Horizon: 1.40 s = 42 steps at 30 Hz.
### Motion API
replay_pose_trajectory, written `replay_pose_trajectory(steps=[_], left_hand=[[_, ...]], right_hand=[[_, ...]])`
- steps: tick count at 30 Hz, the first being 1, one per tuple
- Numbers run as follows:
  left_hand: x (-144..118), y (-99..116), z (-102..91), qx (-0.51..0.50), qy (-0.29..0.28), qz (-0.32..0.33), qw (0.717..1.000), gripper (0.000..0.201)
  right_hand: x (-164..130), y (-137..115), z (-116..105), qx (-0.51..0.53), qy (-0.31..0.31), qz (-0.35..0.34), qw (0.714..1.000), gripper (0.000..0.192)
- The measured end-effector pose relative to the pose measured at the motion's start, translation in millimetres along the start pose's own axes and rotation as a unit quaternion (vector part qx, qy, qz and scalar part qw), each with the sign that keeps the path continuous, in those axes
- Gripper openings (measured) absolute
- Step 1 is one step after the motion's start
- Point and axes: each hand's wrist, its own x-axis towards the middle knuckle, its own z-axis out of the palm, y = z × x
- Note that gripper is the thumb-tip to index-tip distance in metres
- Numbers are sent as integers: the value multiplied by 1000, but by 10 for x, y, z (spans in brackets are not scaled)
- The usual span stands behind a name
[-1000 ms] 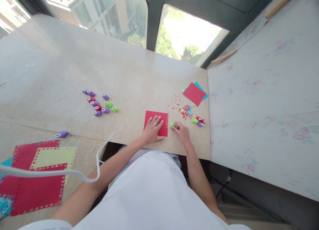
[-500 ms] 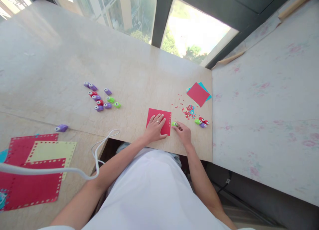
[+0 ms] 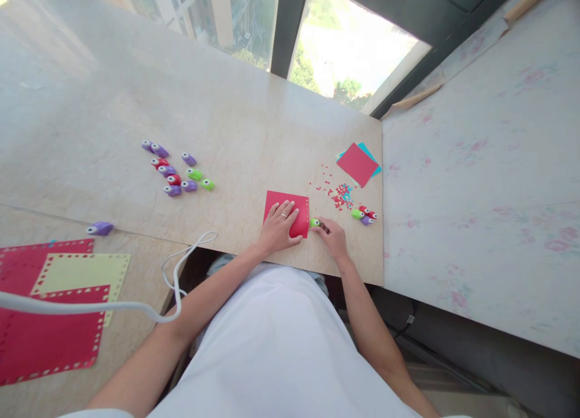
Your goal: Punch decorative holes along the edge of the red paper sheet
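Note:
A square sheet of red paper [image 3: 275, 200] lies on the table, with a row of small punched holes along its right side. My left hand [image 3: 278, 226] rests flat on it, fingers stretched out. In my right hand [image 3: 332, 235] is a small green craft punch [image 3: 315, 223], gripped between thumb and fingers at the paper's right edge. Whether the edge sits inside the punch's slot is too small to tell. Tiny red and blue paper cut-outs [image 3: 343, 196] are heaped beyond my right hand.
Several purple, red and green punches [image 3: 172, 171] stand to the left, and a smaller cluster [image 3: 365, 215] to the right. Stacked paper squares [image 3: 357, 164] lie at the back right. Hole-edged sheets [image 3: 54, 333], a lone purple punch [image 3: 100, 228] and a white cable [image 3: 136, 312] are at left.
My right hand has brought the green punch against the paper's right edge, slightly lower than before. My left hand stays flat on the sheet. The whole view has shifted a little.

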Motion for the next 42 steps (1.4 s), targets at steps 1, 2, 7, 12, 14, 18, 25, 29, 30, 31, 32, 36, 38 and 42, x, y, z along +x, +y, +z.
replay_pose_trajectory(steps=[1,2,7,12,14,18,25,29,30,31,32,36,38,42], left_hand=[[-1,-2,1,1,1,2,1000,75],[-3,-3,1,2,1,3,1000,76],[-9,-6,-4,7,-7,4,1000,76],[-21,-21,13,11,-17,7,1000,77],[-24,-29,25,8,-14,8,1000,77],[-24,-40,42,8,-11,12,1000,78],[-25,-47,50,6,-11,13,1000,77],[-26,-41,48,-1,-10,12,1000,78],[-26,-39,44,-2,-9,11,1000,78],[-26,-36,39,-2,-10,10,1000,78],[-25,-33,33,-2,-10,10,1000,77],[-23,-28,15,5,-15,12,1000,75],[-23,-31,17,7,-14,14,1000,75],[-25,-42,36,7,-8,18,1000,75]], right_hand=[[-2,-9,2,-3,0,3,1000,44],[-4,-17,3,-5,1,6,1000,44],[-15,-40,7,2,0,7,1000,44],[-14,-26,21,6,-11,-6,1000,45],[-16,-21,30,1,-11,-11,1000,45],[-26,-28,40,-4,-3,-18,1000,43],[-22,-38,37,-4,3,-22,1000,42],[-17,-34,41,-12,-2,-10,1000,42],[-15,-34,42,-15,-2,-6,1000,42],[-12,-36,43,-17,-3,-5,1000,42],[-8,-38,44,-19,-3,-5,1000,42],[14,-43,40,-20,-9,-16,1000,43],[24,-44,33,-21,-17,-21,999,43],[30,-45,13,-19,-32,-24,999,42]])
